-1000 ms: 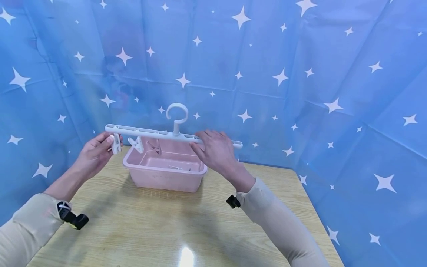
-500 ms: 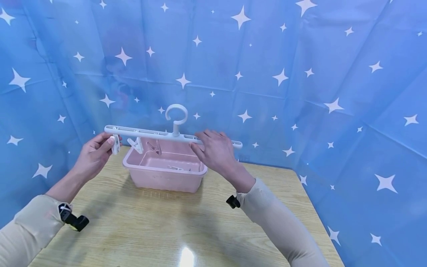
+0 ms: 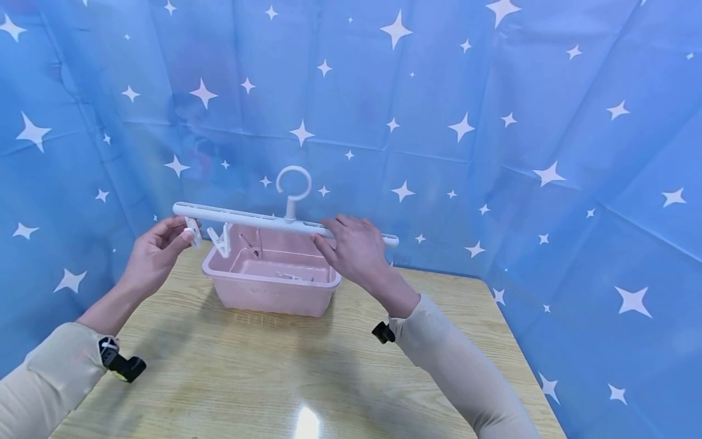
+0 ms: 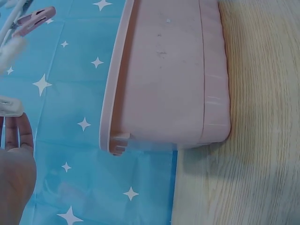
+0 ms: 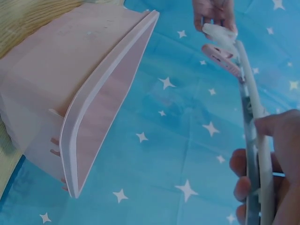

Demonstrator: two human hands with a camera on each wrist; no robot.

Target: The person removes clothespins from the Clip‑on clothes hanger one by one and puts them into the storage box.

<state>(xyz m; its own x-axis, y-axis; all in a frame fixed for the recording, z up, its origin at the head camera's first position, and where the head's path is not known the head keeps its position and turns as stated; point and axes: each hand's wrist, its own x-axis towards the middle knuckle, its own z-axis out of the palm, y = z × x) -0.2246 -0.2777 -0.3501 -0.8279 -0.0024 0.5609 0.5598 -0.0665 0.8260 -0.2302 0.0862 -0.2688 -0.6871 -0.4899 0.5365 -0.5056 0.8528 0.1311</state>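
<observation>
A white clip hanger point(image 3: 247, 217) with a round hook is held level above the pink basin. My right hand point(image 3: 359, 250) grips its bar to the right of the hook, with thumb and fingers wrapped round it in the right wrist view. At the bar's left end, my left hand point(image 3: 161, 247) pinches a white clothespin point(image 3: 193, 232) between thumb and fingers, right under the bar. Another white clothespin point(image 3: 220, 240) hangs beside it, slanting. A pink clothespin point(image 5: 222, 61) also hangs from the bar in the right wrist view.
The pink basin point(image 3: 269, 294) stands on the wooden table point(image 3: 247, 378) below the hanger, with a pale clothespin point(image 3: 289, 276) lying inside it. Behind the table hangs a blue curtain point(image 3: 351, 91) with white stars.
The hanger has rolled slightly, its hook rising a little and its slots showing less. The white clothespin in my left hand has tilted, and the one beside it has swung. My right hand stays put.
</observation>
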